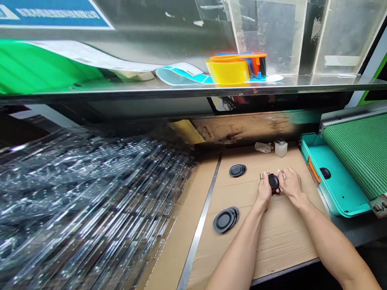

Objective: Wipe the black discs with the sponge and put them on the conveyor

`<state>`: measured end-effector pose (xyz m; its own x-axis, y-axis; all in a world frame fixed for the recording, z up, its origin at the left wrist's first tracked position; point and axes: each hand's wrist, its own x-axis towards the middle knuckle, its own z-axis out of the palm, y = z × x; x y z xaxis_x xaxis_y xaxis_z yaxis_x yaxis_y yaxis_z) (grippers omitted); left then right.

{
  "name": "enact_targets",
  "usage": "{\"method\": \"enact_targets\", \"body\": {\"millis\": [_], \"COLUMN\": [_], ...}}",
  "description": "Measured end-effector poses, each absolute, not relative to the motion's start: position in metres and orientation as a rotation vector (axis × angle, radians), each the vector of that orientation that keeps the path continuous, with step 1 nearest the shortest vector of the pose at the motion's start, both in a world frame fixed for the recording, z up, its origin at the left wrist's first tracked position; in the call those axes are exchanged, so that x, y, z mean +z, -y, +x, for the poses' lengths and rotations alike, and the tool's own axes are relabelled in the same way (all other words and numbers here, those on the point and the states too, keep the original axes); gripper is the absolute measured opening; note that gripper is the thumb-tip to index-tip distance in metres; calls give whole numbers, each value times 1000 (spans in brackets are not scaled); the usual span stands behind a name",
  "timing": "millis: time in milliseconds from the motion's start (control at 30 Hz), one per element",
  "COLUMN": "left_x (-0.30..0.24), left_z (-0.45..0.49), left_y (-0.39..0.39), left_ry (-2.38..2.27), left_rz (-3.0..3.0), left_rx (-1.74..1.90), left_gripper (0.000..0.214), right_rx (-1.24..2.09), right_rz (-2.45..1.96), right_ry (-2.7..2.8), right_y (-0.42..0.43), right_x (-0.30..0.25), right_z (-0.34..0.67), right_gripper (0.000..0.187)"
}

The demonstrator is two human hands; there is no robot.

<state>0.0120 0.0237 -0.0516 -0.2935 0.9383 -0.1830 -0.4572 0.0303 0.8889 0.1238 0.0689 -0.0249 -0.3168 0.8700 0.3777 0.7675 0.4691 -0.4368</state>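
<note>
Between my two hands, over the cardboard-covered table, is a round black plastic cap (273, 182). My left hand (265, 189) grips its left side, the fingers closed around the edge. At its right side my right hand (289, 183) is closed with fingers bent; a small whitish bit shows at the fingertips, too small to name. Two overlapping piles of dark round discs lie to the left: a smaller pile (237, 170) farther back and a larger pile (225, 220) nearer me.
Clear plastic trays (99, 209) are stacked at left. A teal bin (347, 201) with a black part inside stands right, beside a green conveyor belt (359, 141). A small white bottle (281, 149) stands at the back. Tape rolls (228, 71) sit on the overhead shelf (181, 89).
</note>
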Motion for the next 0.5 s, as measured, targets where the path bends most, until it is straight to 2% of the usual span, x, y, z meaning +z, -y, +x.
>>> {"method": "enact_targets", "body": {"millis": [167,333,500], "left_x": [-42,-40,-51], "left_z": [8,9,11], "left_y": [-23,-22,-23], "left_ry": [-999,-1023,-1163], "left_rz": [400,459,602], "left_rx": [1530,1520,1471], "left_gripper": [67,67,66], "right_rx": [396,608,558], "right_rz": [-1274,-1045,-973], "right_ry": [2054,2099,2221], "right_y": [-74,-67,-66], "right_x": [-19,-14,-13], "right_z": [134,130,130], "right_gripper": [24,19,14]}}
